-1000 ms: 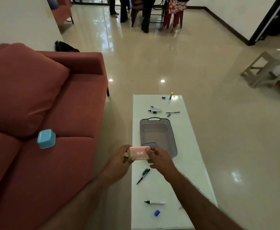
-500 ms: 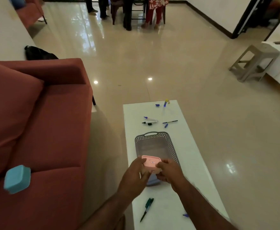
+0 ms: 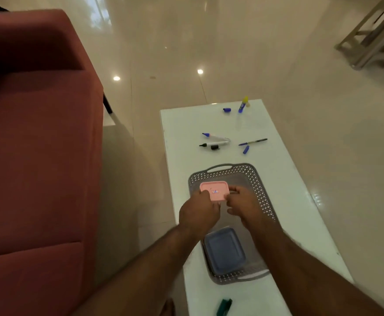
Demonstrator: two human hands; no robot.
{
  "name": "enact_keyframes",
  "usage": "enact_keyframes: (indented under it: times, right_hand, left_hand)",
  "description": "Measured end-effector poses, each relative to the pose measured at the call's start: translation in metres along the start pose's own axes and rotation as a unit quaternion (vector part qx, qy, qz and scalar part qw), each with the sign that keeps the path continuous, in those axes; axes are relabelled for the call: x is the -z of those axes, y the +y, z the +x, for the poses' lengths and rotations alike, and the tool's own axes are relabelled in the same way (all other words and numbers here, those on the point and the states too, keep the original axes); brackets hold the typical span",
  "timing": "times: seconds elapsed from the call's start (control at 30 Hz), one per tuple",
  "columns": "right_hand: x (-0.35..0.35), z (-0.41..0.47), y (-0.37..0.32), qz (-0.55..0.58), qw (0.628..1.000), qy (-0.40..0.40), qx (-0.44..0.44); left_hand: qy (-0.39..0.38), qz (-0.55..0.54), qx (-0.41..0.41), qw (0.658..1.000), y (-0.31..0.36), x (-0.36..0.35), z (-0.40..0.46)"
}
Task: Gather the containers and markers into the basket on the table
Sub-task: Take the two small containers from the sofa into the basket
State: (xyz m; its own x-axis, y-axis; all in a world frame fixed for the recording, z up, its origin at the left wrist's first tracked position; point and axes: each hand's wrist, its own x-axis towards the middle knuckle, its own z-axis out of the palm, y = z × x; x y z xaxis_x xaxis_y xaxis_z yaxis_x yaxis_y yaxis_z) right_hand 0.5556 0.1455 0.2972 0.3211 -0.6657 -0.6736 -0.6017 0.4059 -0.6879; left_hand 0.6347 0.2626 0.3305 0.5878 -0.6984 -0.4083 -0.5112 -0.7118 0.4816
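Note:
A grey perforated basket stands on the white table. A blue container lies in its near end. My left hand and my right hand both grip a pink container with a small label, held over the basket's far half. Beyond the basket lie a blue-tipped marker, a black marker, a thin blue pen, a blue cap, another blue cap and a blue-and-yellow marker. A green marker lies at the near end.
A red sofa runs along the table's left side, with a narrow strip of glossy floor between them. A beige stool stands at the far right on the floor.
Both hands carried the pink container forward from the basket's near edge to over its far half. The view tilted down and closer; the light-blue container on the sofa left the frame.

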Motion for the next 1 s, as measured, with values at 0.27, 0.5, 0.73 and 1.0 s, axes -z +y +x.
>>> enact_keyframes:
  times: [0.27, 0.5, 0.73, 1.0]
  right_hand:
    - [-0.03, 0.099, 0.034, -0.046, 0.999, 0.012, 0.011]
    - [-0.047, 0.098, 0.034, -0.025, 0.999, 0.036, 0.028]
    - [-0.04, 0.097, 0.028, -0.004, 0.999, 0.016, 0.047]
    - [-0.032, 0.053, 0.028, -0.177, 0.973, 0.115, 0.099]
  left_hand:
    - [-0.029, 0.028, 0.057, 0.998, -0.017, -0.033, 0.06]
    - [-0.021, 0.089, 0.058, 0.994, -0.016, -0.038, 0.067]
    - [-0.009, 0.109, 0.046, 0.993, -0.009, -0.04, 0.069]
    - [0.137, 0.039, -0.013, 0.99, -0.047, -0.02, 0.018]
